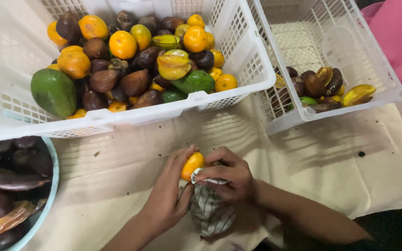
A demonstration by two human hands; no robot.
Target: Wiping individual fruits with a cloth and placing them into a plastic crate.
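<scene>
My left hand [170, 195] pinches a small orange fruit [192, 164] between thumb and fingers, low over the beige cloth [117, 176]. My right hand [229, 179] is closed on a checked rag [210, 209] pressed against that fruit. A white basket [131, 114] of mixed fruit sits just beyond.

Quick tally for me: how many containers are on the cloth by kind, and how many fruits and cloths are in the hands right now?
White slotted crates: 2, one full of mixed fruit, one nearly empty
Pale blue basin of dark peels: 1
Orange fruit, in left hand: 1
Checked cloth, in right hand: 1
Total: 5
</scene>
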